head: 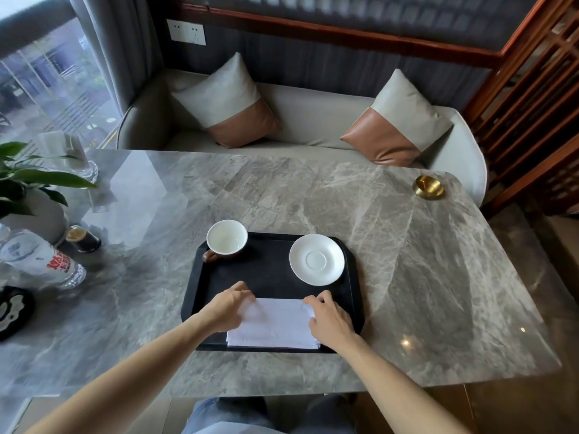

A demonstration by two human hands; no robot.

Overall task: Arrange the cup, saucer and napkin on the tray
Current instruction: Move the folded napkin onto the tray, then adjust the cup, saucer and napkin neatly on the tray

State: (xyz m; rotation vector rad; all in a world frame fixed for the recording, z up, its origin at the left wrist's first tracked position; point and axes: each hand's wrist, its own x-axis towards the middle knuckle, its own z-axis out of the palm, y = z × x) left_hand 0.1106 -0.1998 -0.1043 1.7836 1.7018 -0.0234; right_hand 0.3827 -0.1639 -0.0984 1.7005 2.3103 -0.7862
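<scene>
A black tray [269, 274] lies on the marble table in front of me. At its far left corner stands a cup [226, 239], white inside with a brown handle. A white saucer [316, 260] rests at the tray's far right. A folded white napkin [274, 324] lies flat along the tray's near edge. My left hand [227, 308] pinches the napkin's far left corner. My right hand [329, 319] holds its far right corner, fingers curled over the cloth.
A brass dish [428, 187] sits at the table's far right corner. On the left are a potted plant [28, 186], a clear bottle [37, 258], a small dark jar [83, 239] and a black round object [12, 311]. A sofa with two cushions stands beyond the table.
</scene>
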